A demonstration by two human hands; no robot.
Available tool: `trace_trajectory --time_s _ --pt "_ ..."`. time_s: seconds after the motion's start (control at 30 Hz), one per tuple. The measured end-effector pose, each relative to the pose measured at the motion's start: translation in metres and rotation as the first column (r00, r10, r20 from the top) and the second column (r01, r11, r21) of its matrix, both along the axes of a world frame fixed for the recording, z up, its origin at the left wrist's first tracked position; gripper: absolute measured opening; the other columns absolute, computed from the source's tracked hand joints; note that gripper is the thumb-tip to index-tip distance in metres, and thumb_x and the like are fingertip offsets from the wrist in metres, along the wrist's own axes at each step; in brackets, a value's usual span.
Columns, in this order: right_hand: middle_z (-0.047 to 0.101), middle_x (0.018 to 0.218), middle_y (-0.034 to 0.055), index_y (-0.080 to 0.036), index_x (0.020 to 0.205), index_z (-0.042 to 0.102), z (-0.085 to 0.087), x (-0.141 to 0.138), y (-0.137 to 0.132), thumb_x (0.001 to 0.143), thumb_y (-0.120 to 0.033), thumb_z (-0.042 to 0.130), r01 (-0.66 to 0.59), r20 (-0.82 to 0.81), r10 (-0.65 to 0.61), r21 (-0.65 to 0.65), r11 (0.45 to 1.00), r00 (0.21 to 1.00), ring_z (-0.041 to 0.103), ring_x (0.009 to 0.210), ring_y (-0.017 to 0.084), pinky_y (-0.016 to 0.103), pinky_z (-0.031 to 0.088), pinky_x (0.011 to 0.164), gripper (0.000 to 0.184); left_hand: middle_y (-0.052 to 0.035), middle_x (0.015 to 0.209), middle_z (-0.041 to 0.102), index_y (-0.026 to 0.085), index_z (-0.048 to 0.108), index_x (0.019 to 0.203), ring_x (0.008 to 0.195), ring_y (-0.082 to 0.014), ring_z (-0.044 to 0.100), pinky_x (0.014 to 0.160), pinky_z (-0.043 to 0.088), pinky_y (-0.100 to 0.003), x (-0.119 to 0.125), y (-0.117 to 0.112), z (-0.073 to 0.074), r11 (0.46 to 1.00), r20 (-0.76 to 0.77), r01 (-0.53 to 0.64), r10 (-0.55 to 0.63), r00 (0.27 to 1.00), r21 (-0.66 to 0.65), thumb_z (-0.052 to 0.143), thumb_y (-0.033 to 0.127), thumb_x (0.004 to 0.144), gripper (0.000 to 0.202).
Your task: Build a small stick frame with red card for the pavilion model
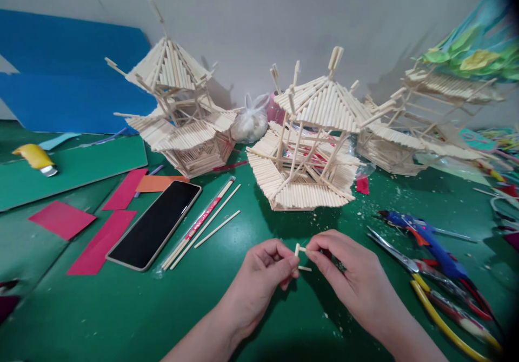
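Observation:
Both hands meet low in the middle of the head view, over the green table. My left hand [271,267] pinches a short piece of wooden stick [297,250] held roughly upright between thumb and fingers. My right hand [344,264] is closed on another short stick piece [303,249], whose end touches or nearly touches the first. One more short stick [305,269] juts out by my left fingertips; I cannot tell how it is held. Just beyond the hands stands a pagoda-like model [312,191] made of wooden sticks, with a peaked roof and a flared lower tier.
Similar stick models [174,135] stand behind left and right. A phone [156,224], red paper pieces [103,243], and wrapped chopsticks [203,216] lie to the left. At right are a blue glue gun [430,243], scissors [397,251] and yellow-handled pliers [440,318].

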State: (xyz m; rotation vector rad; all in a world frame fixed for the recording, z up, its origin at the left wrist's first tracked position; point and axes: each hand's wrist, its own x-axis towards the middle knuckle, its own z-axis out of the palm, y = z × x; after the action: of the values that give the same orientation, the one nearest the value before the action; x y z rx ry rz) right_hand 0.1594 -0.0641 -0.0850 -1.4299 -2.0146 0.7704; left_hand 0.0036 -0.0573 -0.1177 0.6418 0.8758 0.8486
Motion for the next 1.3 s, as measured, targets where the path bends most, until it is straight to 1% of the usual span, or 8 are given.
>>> trace_trajectory --time_s 0.17,0.23,0.33,0.47,0.6,0.83,1.1,1.3 --pt "0.057 0.084 -0.0011 -0.023 0.085 0.055 -0.003 0.002 0.001 0.084 -0.021 0.048 0.037 -0.053 -0.037 0.005 0.999 0.998 0.052 0.074 0.012 0.023 0.04 0.067 0.007 0.0008 0.055 0.056 0.013 0.056 0.063 0.047 -0.0046 0.04 0.048 0.027 -0.018 -0.001 0.0 -0.002 1.0 0.076 -0.008 0.009 0.997 -0.023 0.064 0.019 0.069 0.012" --pt "0.057 0.087 -0.0015 -0.025 0.096 0.053 -0.006 0.002 0.0 0.082 -0.023 0.052 0.069 -0.087 -0.069 -0.009 0.998 0.994 0.052 0.07 0.011 0.022 0.042 0.066 0.014 0.0005 0.055 0.056 0.012 0.056 0.064 0.046 -0.0042 0.04 0.048 0.027 -0.018 -0.001 0.0 -0.002 0.999 0.107 -0.016 0.019 0.994 -0.028 0.064 0.019 0.07 0.012" --pt "0.058 0.087 -0.0017 -0.026 0.105 0.05 -0.014 0.002 -0.003 0.079 -0.025 0.055 0.121 -0.167 -0.136 -0.102 0.987 0.977 0.052 0.065 0.01 0.02 0.044 0.062 0.026 0.0002 0.055 0.056 0.012 0.056 0.065 0.046 -0.004 0.04 0.048 0.026 -0.018 -0.001 0.0 -0.003 0.999 0.143 -0.024 0.03 0.989 -0.043 0.063 0.019 0.071 0.012" --pt "0.061 0.08 -0.0006 -0.024 0.097 0.055 -0.024 -0.002 -0.007 0.08 -0.03 0.054 0.161 -0.3 -0.22 -0.206 0.965 0.928 0.055 0.065 0.011 0.019 0.045 0.058 0.018 -0.0001 0.056 0.056 0.012 0.055 0.064 0.046 -0.0041 0.041 0.048 0.026 -0.018 0.0 0.0 -0.004 0.999 0.158 -0.024 0.03 0.987 -0.044 0.063 0.019 0.072 0.012" --pt "0.063 0.076 -0.0011 -0.022 0.087 0.06 -0.029 -0.008 -0.008 0.078 -0.029 0.056 0.243 -0.361 -0.288 -0.167 0.956 0.887 0.057 0.064 0.01 0.016 0.045 0.057 0.011 0.0 0.056 0.056 0.012 0.055 0.064 0.046 -0.004 0.04 0.048 0.026 -0.018 -0.001 0.0 -0.003 0.999 0.156 -0.021 0.024 0.987 -0.026 0.062 0.018 0.072 0.012" --pt "0.065 0.071 -0.0045 -0.023 0.082 0.061 -0.037 -0.016 -0.008 0.077 -0.023 0.058 0.315 -0.462 -0.326 -0.103 0.944 0.825 0.059 0.06 0.007 0.009 0.046 0.054 0.006 0.0 0.056 0.057 0.012 0.056 0.063 0.046 -0.0039 0.04 0.048 0.026 -0.018 0.0 -0.001 -0.003 0.999 0.122 -0.029 0.032 0.992 -0.025 0.063 0.019 0.072 0.012" --pt "0.063 0.07 -0.0048 -0.023 0.081 0.059 -0.041 -0.019 -0.009 0.078 -0.021 0.056 0.345 -0.438 -0.321 -0.025 0.938 0.84 0.056 0.057 0.006 0.01 0.045 0.052 0.004 0.0005 0.056 0.057 0.013 0.055 0.062 0.046 -0.0041 0.04 0.048 0.027 -0.018 0.002 0.0 -0.004 0.999 0.09 -0.033 0.034 0.995 -0.019 0.064 0.019 0.071 0.014" --pt "0.061 0.073 -0.0029 -0.022 0.082 0.059 -0.045 -0.017 -0.011 0.08 -0.024 0.054 0.33 -0.414 -0.311 -0.027 0.944 0.856 0.054 0.059 0.009 0.015 0.044 0.054 0.006 0.001 0.055 0.057 0.013 0.055 0.061 0.048 -0.0048 0.041 0.047 0.028 -0.017 0.001 0.0 -0.003 0.999 0.043 -0.046 0.046 0.998 -0.019 0.065 0.019 0.069 0.014"
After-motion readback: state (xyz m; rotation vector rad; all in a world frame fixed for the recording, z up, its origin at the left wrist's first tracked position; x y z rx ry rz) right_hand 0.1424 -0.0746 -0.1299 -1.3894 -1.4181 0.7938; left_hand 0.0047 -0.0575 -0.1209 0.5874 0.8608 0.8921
